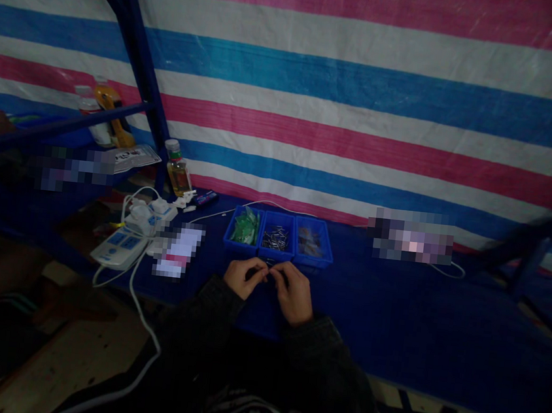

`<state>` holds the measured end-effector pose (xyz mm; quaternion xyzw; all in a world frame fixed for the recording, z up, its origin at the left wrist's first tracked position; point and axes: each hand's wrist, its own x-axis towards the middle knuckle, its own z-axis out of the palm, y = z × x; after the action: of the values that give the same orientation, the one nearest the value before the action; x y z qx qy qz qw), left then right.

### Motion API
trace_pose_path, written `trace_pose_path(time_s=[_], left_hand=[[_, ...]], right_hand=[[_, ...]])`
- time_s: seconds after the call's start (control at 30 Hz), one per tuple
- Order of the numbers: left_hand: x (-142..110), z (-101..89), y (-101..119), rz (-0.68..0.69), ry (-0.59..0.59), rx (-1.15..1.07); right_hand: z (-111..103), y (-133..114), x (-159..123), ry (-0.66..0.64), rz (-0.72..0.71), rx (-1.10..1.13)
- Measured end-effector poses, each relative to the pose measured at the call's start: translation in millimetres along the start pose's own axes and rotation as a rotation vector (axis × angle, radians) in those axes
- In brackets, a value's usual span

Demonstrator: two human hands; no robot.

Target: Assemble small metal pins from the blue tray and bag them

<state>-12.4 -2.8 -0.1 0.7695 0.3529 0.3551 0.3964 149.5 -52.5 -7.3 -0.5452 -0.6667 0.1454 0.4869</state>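
Two hands, the left hand (243,277) and the right hand (292,294), are curling thumbs and forefingers toward each other just on the near side of the middle blue bin (278,255), and whether the fingertips are gripping anything cannot be told, the gap being too small and dim. Slim, shiny, dark-silver metal pins (276,239) are lying jumbled inside that bin, their long axes pointing many ways, while brownish contents (310,241) are looking blurred in the right bin (313,262).
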Motion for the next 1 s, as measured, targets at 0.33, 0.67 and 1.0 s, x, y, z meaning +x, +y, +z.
trace_pose_path(time_s=[0.33, 0.67, 1.0], left_hand=[[1.3, 0.4, -0.1, -0.009, 0.061, 0.018], [1.2, 0.6, 0.2, -0.011, 0.052, 0.026], [0.8, -0.4, 4.6, -0.015, 0.061, 0.007]], right_hand=[[-1.3, -2.7, 0.3, 0.053, -0.034, 0.022], [-1.2, -1.9, -0.4, 0.043, -0.022, 0.012], [-0.8, 2.7, -0.3, 0.07, 0.03, -0.082]])
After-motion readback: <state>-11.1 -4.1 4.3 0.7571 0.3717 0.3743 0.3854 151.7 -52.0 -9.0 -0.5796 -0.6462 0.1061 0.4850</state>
